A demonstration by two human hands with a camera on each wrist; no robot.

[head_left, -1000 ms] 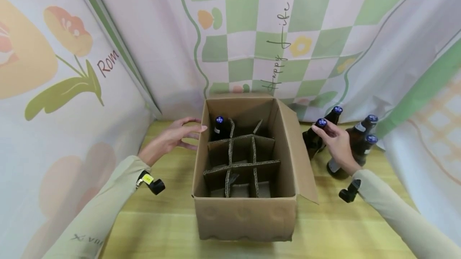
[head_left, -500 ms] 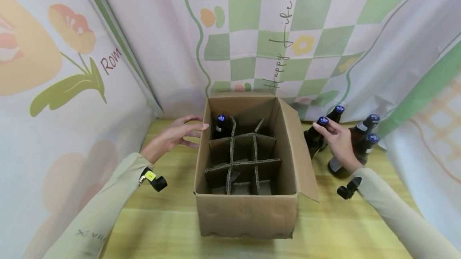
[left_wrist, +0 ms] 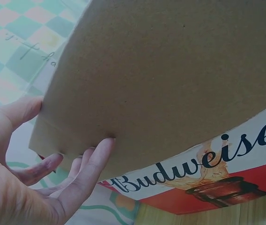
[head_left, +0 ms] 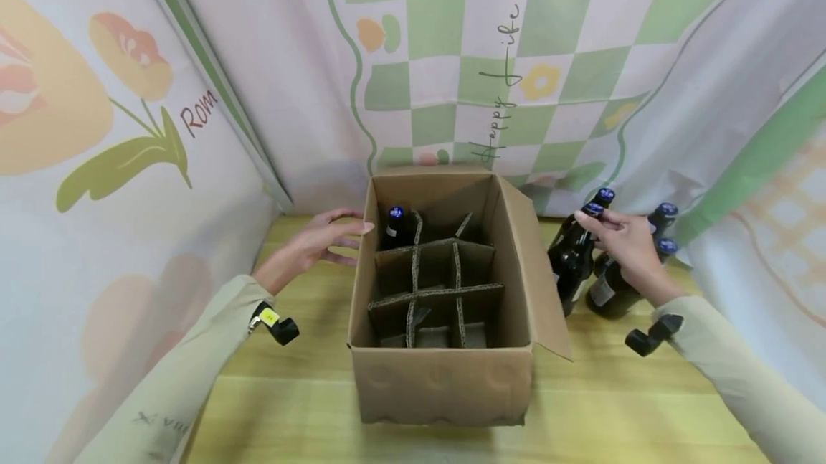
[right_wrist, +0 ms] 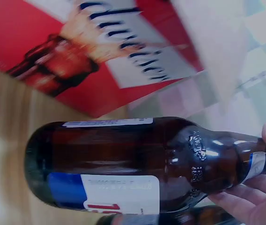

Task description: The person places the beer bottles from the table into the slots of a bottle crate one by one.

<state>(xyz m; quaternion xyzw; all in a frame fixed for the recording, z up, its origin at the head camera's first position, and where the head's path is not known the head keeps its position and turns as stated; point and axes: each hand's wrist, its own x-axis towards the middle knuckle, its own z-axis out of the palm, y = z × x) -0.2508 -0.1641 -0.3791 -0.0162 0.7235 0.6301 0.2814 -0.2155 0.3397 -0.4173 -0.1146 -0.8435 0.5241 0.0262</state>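
My right hand [head_left: 626, 245] pinches the neck of a dark brown bottle [head_left: 571, 263] with a blue cap, close to the right side of the cardboard box [head_left: 442, 385]. The right wrist view shows the bottle's [right_wrist: 109, 154] label and base, with the fingers [right_wrist: 245, 199] around its neck. My left hand [head_left: 316, 240] touches the box's left side near the top edge, fingers spread. In the left wrist view, fingertips [left_wrist: 106, 143] rest on the brown flap [left_wrist: 170, 75]. Dividers [head_left: 435, 293] split the box's inside, and one bottle [head_left: 395, 229] stands in the back left compartment.
Behind and beside my right hand stand several more capped bottles, among them one at the back [head_left: 604, 197] and one at the right [head_left: 666, 249]. The box's right flap [head_left: 538, 277] hangs outward. A patterned curtain [head_left: 439, 69] encloses the wooden table [head_left: 284, 406].
My right hand has moved slightly right, and the bottle it pinches stands out more from the others, its body now visible beside the flap. My left hand stays at the box.
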